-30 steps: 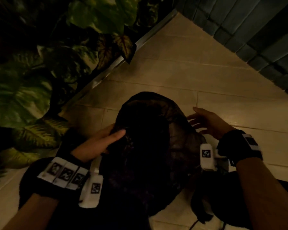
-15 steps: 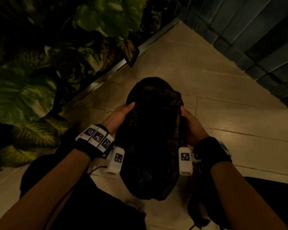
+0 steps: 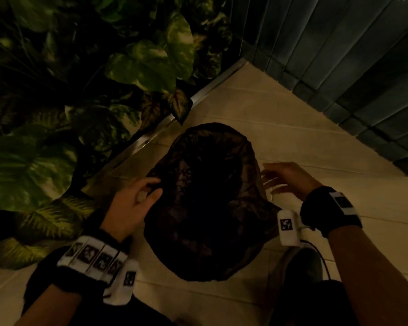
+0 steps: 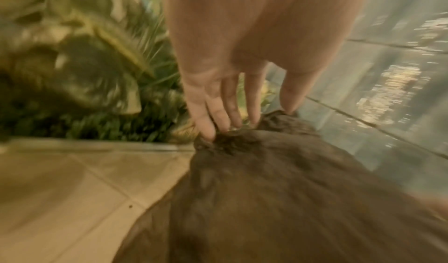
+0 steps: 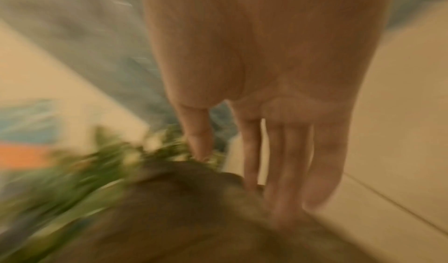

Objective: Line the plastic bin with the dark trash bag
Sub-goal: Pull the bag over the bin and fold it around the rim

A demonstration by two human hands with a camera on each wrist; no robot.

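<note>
A dark, crinkled trash bag (image 3: 205, 203) stands on the tiled floor, bulging wide; the plastic bin does not show under it. My left hand (image 3: 137, 203) is at the bag's left edge. In the left wrist view its fairly straight fingertips (image 4: 208, 131) press into a gathered fold of the bag (image 4: 278, 180), with the thumb apart from them. My right hand (image 3: 285, 177) hovers at the bag's right side with its fingers spread. In the blurred right wrist view its straight fingers (image 5: 286, 161) point down beside the bag (image 5: 181, 209) and hold nothing.
Large-leaved plants (image 3: 68, 114) fill the left, behind a metal floor strip (image 3: 151, 137). A grey slatted wall (image 3: 351, 67) closes the upper right. Pale floor tiles (image 3: 292, 118) stretch beyond the bag. A shoe (image 3: 302, 269) is at the lower right.
Half a second ago both hands pressed the bag's sides. Since then they have drawn apart, the right hand has come off the bag, and the bag has spread wider.
</note>
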